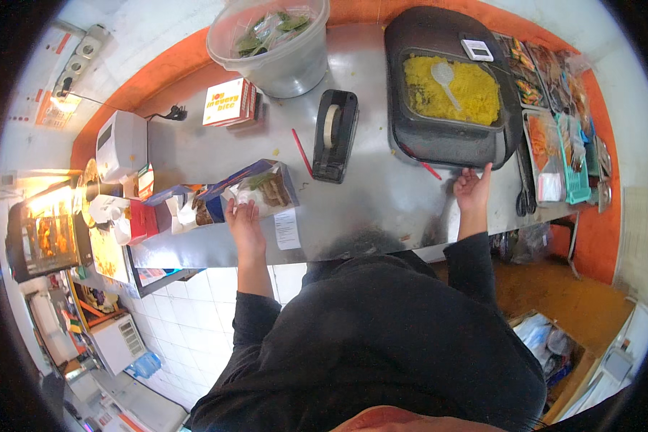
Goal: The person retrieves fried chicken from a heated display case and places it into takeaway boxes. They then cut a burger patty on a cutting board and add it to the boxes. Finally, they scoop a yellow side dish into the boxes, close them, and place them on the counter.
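Observation:
My left hand (pixel 246 227) reaches to the near side of an open cardboard food box (pixel 293 183), its fingertips at a white paper packet (pixel 241 195) in it; whether they grip is unclear. Beside the packet lie brown food pieces (pixel 275 193) and green leaves in clear plastic. My right hand (pixel 473 189) is palm up with fingers apart at the near edge of a black rice warmer (pixel 445 147). Its see-through lid shows yellow rice (pixel 418 75), with a white spoon (pixel 446 81) over it. A printed slip (pixel 287 231) lies by the box on the steel table (pixel 351 210).
A black tape dispenser (pixel 335 135) stands mid-table between red pens (pixel 302 153). Behind are stacked white boxes (pixel 228 102) and a plastic tub (pixel 281 70) of bagged leaves. More open boxes (pixel 191 210) and a white printer (pixel 123 146) stand left; scissors (pixel 524 197) and trays (pixel 575 183) lie right.

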